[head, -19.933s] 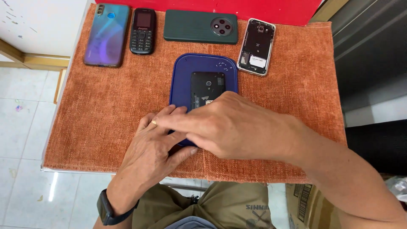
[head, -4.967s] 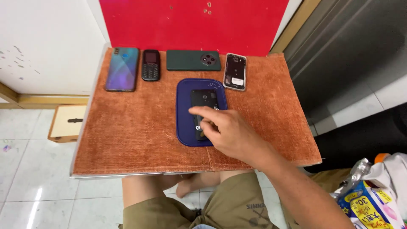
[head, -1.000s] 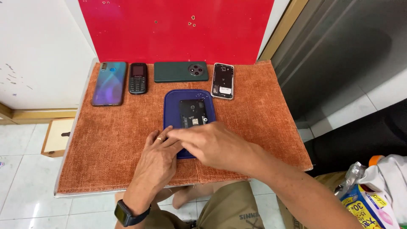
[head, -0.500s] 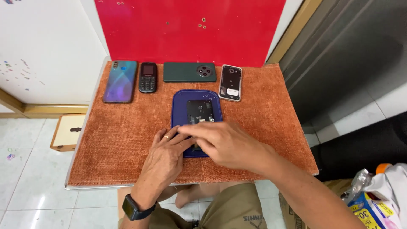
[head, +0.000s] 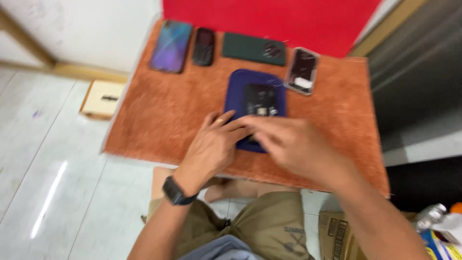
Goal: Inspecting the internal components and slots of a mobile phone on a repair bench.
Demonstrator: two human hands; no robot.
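A small table covered by an orange textured cloth was seen from above, blurred by camera motion. In the middle of the cloth lay a dark blue mat with rounded corners, and on it an opened black phone with its inner parts exposed.

The left hand, with a ring on one finger and a dark watch on the wrist, was laid flat on the cloth, its fingers stretched toward the near left corner of the mat and touching its edge. The right hand was held over the near end of the mat, fingers extended leftward and meeting the left hand's fingertips. Whether anything was pinched between the fingers could not be told through the blur; the near end of the phone was hidden beneath them.

Along the far edge of the cloth, four devices were lined up: a blue-purple smartphone, a small black keypad phone, a dark green phone lying sideways with a round camera, and a phone with its back removed, just beside the mat's far right corner. A red panel was stood behind them. Khaki shorts were visible below the table.
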